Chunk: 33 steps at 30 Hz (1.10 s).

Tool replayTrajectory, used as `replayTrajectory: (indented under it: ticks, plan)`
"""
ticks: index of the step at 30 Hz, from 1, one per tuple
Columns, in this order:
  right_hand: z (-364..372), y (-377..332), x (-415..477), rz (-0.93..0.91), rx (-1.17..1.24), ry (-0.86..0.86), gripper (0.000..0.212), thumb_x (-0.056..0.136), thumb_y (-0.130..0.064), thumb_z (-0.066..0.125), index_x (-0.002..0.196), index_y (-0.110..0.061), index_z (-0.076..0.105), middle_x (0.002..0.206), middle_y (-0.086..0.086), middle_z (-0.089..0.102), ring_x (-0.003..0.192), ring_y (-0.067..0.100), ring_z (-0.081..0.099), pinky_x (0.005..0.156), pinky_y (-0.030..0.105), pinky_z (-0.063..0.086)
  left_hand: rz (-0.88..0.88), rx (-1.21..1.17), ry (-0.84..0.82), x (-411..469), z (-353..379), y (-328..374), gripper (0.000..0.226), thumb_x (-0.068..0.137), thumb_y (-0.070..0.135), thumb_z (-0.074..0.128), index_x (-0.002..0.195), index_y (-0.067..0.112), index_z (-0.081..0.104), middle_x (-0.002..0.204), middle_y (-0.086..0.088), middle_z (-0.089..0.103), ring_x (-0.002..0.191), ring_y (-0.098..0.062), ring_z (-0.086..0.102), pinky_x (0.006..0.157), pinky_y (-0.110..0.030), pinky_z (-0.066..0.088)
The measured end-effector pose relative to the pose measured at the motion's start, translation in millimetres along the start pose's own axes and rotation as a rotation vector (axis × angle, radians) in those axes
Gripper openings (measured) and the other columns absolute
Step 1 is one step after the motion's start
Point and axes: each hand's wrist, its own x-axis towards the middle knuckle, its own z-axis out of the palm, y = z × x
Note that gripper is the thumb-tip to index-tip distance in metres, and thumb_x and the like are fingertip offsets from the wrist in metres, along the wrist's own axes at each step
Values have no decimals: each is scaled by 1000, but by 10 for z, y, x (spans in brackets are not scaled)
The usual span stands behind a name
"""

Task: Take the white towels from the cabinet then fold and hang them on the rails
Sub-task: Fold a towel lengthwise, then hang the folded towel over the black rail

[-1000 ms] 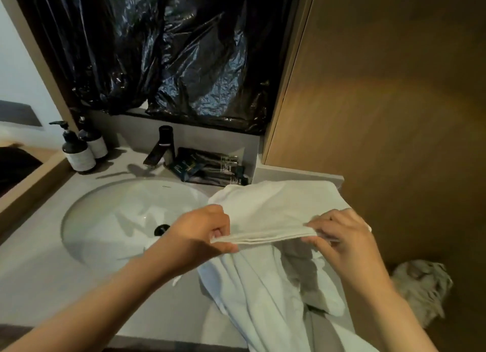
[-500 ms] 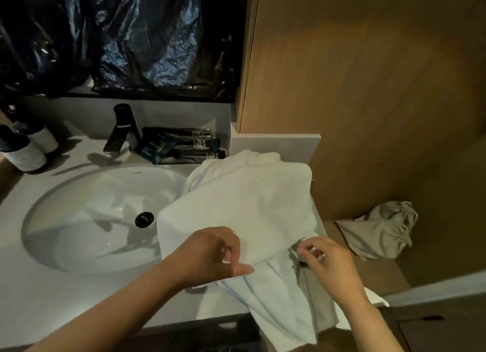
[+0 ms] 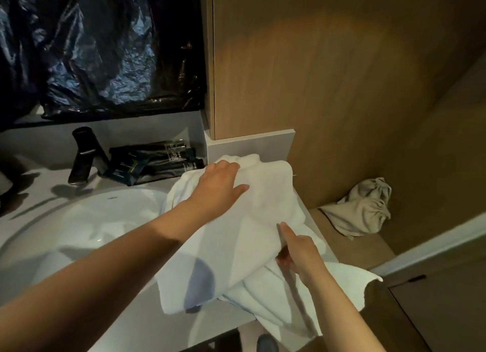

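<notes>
The towel [image 3: 236, 249] is laid lengthwise, far end pressed under the flat-fingered left hand [image 3: 220, 185], near edge pinched by the right hand [image 3: 298, 253].

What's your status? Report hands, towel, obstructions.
Left hand flat, pressing white towel on counter. Right hand pinching its near fold. Towel edge overhangs counter. Dark packets beside far corner.

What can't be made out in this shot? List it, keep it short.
Rails: outside the head view.
Right hand: fingers tucked under the white towel fold, so its grip is unclear.
Towel count: overlapping folds hide it.
Sink bottom: left forearm covers it.
Print on the dark packets: too small.
</notes>
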Motion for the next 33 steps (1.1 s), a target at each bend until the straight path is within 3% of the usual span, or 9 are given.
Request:
replayTrajectory:
  ticks: [2,5,8,11,16,19,22,29,33]
  plan:
    - [35,-47,-66,99,380,-22,35,98,-33,56,104,1,58,84,12,62,69,23,58,44,23,50,13,64,-51,112,34,-34,51,94,46,53,133,13,49,132,-11,47,125,-31,38,105,-38,34]
    - [83,-42,-101,162,726,-68,27,99,-14,56,119,4,56,99,13,66,81,23,63,52,27,55,23,81,-115,247,26,-66,56,90,51,57,129,12,50,126,-10,48,119,-31,43,98,-37,37]
    - [126,10,-142,80,707,-49,25,100,-11,50,120,1,59,107,14,69,86,22,65,62,26,54,8,67,-176,335,-1,-76,56,88,56,56,124,13,52,123,-10,50,108,-29,50,85,-34,41]
    - [73,50,-228,-37,636,-9,13,99,-9,47,98,-4,60,85,8,69,74,18,65,52,21,51,-17,-17,-204,339,-63,-41,48,87,58,57,108,15,59,120,-7,56,95,-23,50,74,-29,37]
    - [-145,57,-452,-221,608,93,18,101,-22,46,105,-20,63,105,2,72,100,22,66,92,41,52,8,-288,-177,123,-416,304,43,90,46,59,119,14,60,115,8,57,113,-21,56,81,-24,39]
    - [-468,17,-659,-323,633,143,21,102,-27,45,106,-23,65,104,-2,73,102,21,67,95,43,51,124,-420,-158,-46,-709,675,31,90,42,61,107,17,64,104,4,67,95,-16,64,81,-33,52]
    - [-977,-24,-924,-445,655,203,21,103,-29,43,101,-25,63,104,-1,72,98,18,67,90,40,52,206,-474,-70,-202,-924,1200,25,89,39,63,97,15,62,98,-1,65,89,-19,63,79,-39,51]
    - [-2281,199,-1431,-720,635,375,16,102,-41,41,113,-39,53,114,-16,65,104,4,61,88,31,50,452,-650,151,-508,-1104,2579,21,84,30,71,78,20,53,75,8,52,66,-6,47,57,-21,33]
    - [-2920,382,-1611,-740,710,357,38,102,-44,40,138,-41,31,122,-18,56,120,13,55,106,45,44,595,-748,192,-641,-1081,3342,23,82,25,73,76,21,51,71,12,49,61,2,47,54,-8,37]
